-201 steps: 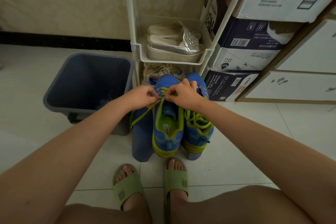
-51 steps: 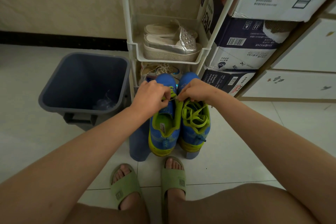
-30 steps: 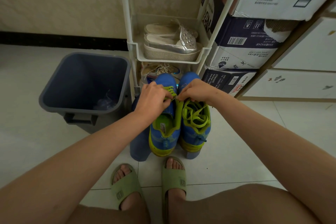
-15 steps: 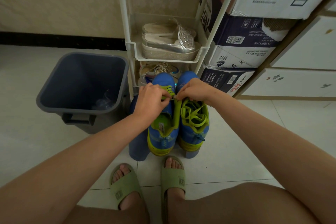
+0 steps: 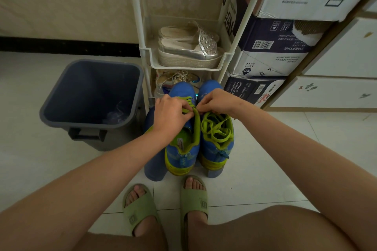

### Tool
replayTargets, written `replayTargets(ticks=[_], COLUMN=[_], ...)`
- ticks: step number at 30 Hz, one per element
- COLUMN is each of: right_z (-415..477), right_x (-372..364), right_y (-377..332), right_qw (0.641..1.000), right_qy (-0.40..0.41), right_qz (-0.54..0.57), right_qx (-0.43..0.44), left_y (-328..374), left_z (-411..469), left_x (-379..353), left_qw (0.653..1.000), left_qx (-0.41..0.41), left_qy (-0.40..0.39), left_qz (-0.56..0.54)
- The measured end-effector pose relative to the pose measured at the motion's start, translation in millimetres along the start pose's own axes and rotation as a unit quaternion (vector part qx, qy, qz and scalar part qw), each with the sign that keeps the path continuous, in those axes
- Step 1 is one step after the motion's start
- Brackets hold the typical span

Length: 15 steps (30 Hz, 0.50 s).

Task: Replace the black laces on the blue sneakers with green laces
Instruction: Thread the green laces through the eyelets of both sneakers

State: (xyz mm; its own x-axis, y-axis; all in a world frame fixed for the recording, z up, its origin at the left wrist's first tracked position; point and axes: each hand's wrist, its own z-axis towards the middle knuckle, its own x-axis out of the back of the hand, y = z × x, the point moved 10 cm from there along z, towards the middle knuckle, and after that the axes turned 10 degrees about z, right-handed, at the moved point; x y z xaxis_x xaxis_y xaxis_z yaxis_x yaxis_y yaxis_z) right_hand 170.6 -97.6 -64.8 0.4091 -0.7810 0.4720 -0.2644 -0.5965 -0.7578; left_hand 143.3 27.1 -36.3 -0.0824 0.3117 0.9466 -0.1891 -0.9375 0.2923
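Cardboard boxes (image 5: 275, 47) are stacked just to the right of the white rack (image 5: 145, 55), touching it. A grey bin (image 5: 91, 91) stands on the floor on the rack's left side. In front of the rack's bottom shelf is a blue stool (image 5: 155, 166). Two blue sneakers sit on it side by side, with their toes pointing at the rack. Silver shoes (image 5: 189, 51) lie on the rack's middle shelf.

Both hands meet over the left sneaker (image 5: 183, 149), near its toe end by the rack. The left hand (image 5: 169, 114) has its fingers curled and pinches the green lace (image 5: 189, 101). The right hand (image 5: 218, 102) pinches that lace too. The right sneaker (image 5: 216, 151) has a loose green lace (image 5: 216, 128) looped over its opening.
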Motion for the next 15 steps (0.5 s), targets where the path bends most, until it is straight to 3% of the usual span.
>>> replayTargets(ticks=[4, 8, 13, 14, 15], right_z=[-0.2, -5.7, -19.1, -19.0, -18.7], right_x=[12.0, 52.3, 77.7, 75.3, 70.8], right_y=[-1.6, -2.3, -6.1, -10.0, -15.1], right_qw=[0.998, 0.962, 0.846, 0.844, 0.865], right_qy=[0.065, 0.212, 0.262, 0.241, 0.22], right_qz=[0.001, 0.168, 0.454, 0.469, 0.44], right_qx=[0.015, 0.043, 0.098, 0.101, 0.1], left_y=[-8.2, -47.9, -78.7, -77.0, -72.9], left_z=[5.4, 12.5, 5.8, 4.4, 3.1], left_x=[3.0, 13.1, -18.4, -22.9, -25.8], left_qw=[0.998, 0.975, 0.956, 0.953, 0.95], left_qx=[0.01, 0.127, 0.192, 0.19, 0.184], left_qy=[-0.002, 0.002, -0.153, -0.175, -0.193], left_qz=[-0.065, -0.18, -0.162, -0.16, -0.164])
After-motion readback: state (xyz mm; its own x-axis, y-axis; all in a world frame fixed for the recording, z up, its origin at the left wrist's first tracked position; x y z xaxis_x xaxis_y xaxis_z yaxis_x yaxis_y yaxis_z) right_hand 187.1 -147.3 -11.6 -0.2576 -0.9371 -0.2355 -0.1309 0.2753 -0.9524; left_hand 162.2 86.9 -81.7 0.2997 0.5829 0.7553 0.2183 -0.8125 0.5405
